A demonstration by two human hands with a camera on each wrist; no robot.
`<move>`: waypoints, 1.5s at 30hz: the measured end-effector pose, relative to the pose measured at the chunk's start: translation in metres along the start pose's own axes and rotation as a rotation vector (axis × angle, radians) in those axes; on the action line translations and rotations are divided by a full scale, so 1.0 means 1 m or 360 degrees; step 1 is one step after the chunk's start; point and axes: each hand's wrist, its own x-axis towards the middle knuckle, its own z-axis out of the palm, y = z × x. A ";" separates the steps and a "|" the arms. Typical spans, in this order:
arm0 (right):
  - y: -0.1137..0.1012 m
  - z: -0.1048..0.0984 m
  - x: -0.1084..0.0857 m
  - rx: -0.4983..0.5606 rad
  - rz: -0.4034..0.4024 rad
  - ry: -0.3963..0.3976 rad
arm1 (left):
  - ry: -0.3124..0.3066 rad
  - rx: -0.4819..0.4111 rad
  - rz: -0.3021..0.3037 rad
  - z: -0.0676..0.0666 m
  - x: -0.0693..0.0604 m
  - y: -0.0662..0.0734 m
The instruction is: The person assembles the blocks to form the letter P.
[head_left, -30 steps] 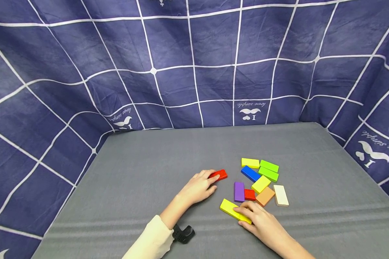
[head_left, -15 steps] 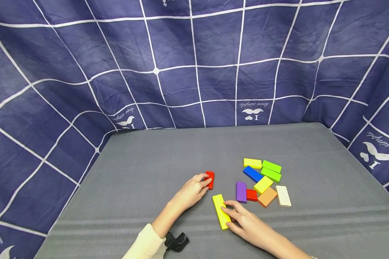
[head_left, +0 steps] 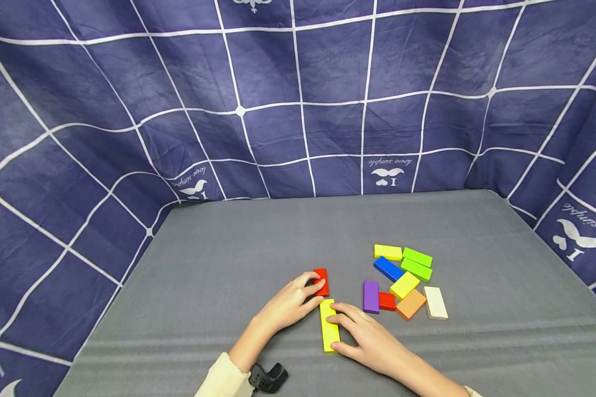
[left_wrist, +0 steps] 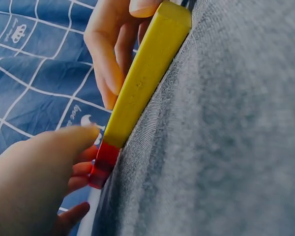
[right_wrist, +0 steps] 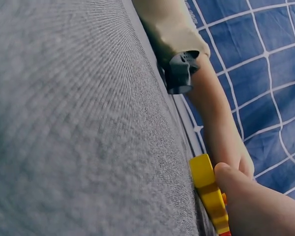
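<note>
My left hand [head_left: 285,303] rests its fingertips on a red block [head_left: 324,290], which lies lengthwise away from me. Its thumb sits near the joint between that block and a longer yellow block [head_left: 330,331]. In the left wrist view, the yellow block [left_wrist: 145,78] stands end to end with the red block [left_wrist: 104,164], and they appear to touch. My right hand [head_left: 372,339] touches the yellow block along its right side, with fingertips near the far end and thumb near the close end. In the right wrist view that thumb partly covers the yellow block [right_wrist: 204,172].
Right of the hands lie a purple block [head_left: 371,298], a small red block [head_left: 387,301], an orange block [head_left: 411,304], a white block [head_left: 435,303], a blue block [head_left: 388,268], and several yellow and green ones. Grey cloth [head_left: 218,248] covers the table; a patterned curtain [head_left: 328,132] hangs behind.
Both blocks under the hands have turned to point away from me. The right hand has moved left with the yellow block, bringing it up to the red block's near end.
</note>
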 end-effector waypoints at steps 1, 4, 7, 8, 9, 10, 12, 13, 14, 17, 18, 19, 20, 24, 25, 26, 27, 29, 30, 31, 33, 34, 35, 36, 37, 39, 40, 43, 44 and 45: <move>0.000 0.000 0.000 0.0009 0.0004 -0.0027 | -0.0046 -0.0001 -0.0004 -0.001 -0.001 0.001; 0.000 0.000 0.000 0.0035 0.0020 -0.0085 | -0.0167 0.0019 -0.0018 -0.002 -0.006 0.002; 0.000 0.000 0.000 0.0057 0.0039 -0.0115 | -0.0229 0.0015 -0.0022 -0.003 -0.010 0.002; 0.000 0.000 0.000 0.0061 0.0045 -0.0121 | -0.0243 0.0005 -0.0022 -0.003 -0.012 0.002; 0.000 -0.001 -0.001 0.0063 0.0048 -0.0124 | -0.0253 -0.0004 -0.0020 -0.003 -0.013 0.001; 0.000 -0.001 -0.001 0.0066 0.0052 -0.0127 | -0.0256 -0.0023 -0.0018 -0.002 -0.014 0.001; 0.000 -0.002 -0.001 0.0066 0.0048 -0.0123 | -0.0262 -0.0059 -0.0026 -0.002 -0.016 0.000; 0.000 -0.002 -0.001 0.0065 0.0048 -0.0120 | -0.0261 -0.0075 -0.0030 -0.001 -0.017 -0.001; 0.001 -0.002 -0.001 0.0065 0.0047 -0.0117 | -0.0260 -0.0083 -0.0036 -0.001 -0.018 -0.001; 0.001 -0.002 -0.002 0.0075 0.0042 -0.0114 | -0.0235 -0.0070 -0.0037 0.000 -0.020 -0.001; 0.002 -0.002 -0.002 0.0079 0.0040 -0.0116 | -0.0225 -0.0056 -0.0031 0.001 -0.020 0.000; 0.002 -0.001 -0.002 0.0086 0.0045 -0.0121 | -0.0212 -0.0044 -0.0019 0.001 -0.021 0.001; 0.002 -0.001 -0.002 0.0085 0.0038 -0.0116 | -0.0197 -0.0026 -0.0005 0.002 -0.022 0.002; 0.003 0.002 -0.004 0.0060 -0.0010 -0.0061 | -0.0164 0.0069 0.0047 0.004 -0.024 0.008; 0.003 0.002 -0.004 0.0057 -0.0021 -0.0047 | -0.0159 0.0085 0.0058 0.004 -0.025 0.009; 0.004 0.002 -0.005 0.0056 -0.0031 -0.0033 | -0.0162 0.0100 0.0061 0.005 -0.025 0.010; 0.004 0.002 -0.005 0.0061 -0.0037 -0.0026 | -0.0171 0.0108 0.0057 0.004 -0.025 0.012; 0.005 0.003 -0.005 0.0071 -0.0035 -0.0027 | -0.0183 0.0109 0.0051 0.004 -0.026 0.013; 0.005 0.003 -0.005 0.0077 -0.0035 -0.0028 | -0.0191 0.0107 0.0045 0.004 -0.026 0.013; 0.006 0.003 -0.004 0.0088 -0.0031 -0.0034 | -0.0195 0.0102 0.0037 0.003 -0.026 0.013; 0.006 0.003 -0.003 0.0100 -0.0025 -0.0041 | -0.0207 0.0114 0.0027 0.002 -0.027 0.014; 0.006 0.003 -0.003 0.0101 -0.0022 -0.0042 | -0.0207 0.0128 0.0035 0.002 -0.027 0.014; 0.006 0.003 -0.003 0.0103 -0.0021 -0.0040 | -0.0207 0.0146 0.0045 0.002 -0.027 0.014; 0.006 0.004 -0.003 0.0106 -0.0020 -0.0036 | -0.0208 0.0161 0.0052 0.002 -0.028 0.014; 0.005 0.004 -0.003 0.0105 -0.0019 -0.0033 | -0.0210 0.0173 0.0056 0.002 -0.028 0.014; 0.005 0.004 -0.003 0.0099 -0.0020 -0.0024 | -0.0209 0.0193 0.0065 0.002 -0.028 0.014; 0.005 0.003 -0.003 0.0094 -0.0019 -0.0018 | -0.0205 0.0201 0.0070 0.002 -0.028 0.014; 0.005 -0.004 -0.002 0.0088 -0.0011 0.0007 | -0.0205 0.0183 0.0061 0.003 -0.028 0.014; 0.006 -0.008 -0.002 0.0080 -0.0007 0.0026 | -0.0202 0.0181 0.0062 0.004 -0.028 0.014; 0.007 -0.012 -0.001 0.0068 -0.0004 0.0055 | -0.0201 0.0178 0.0062 0.004 -0.028 0.014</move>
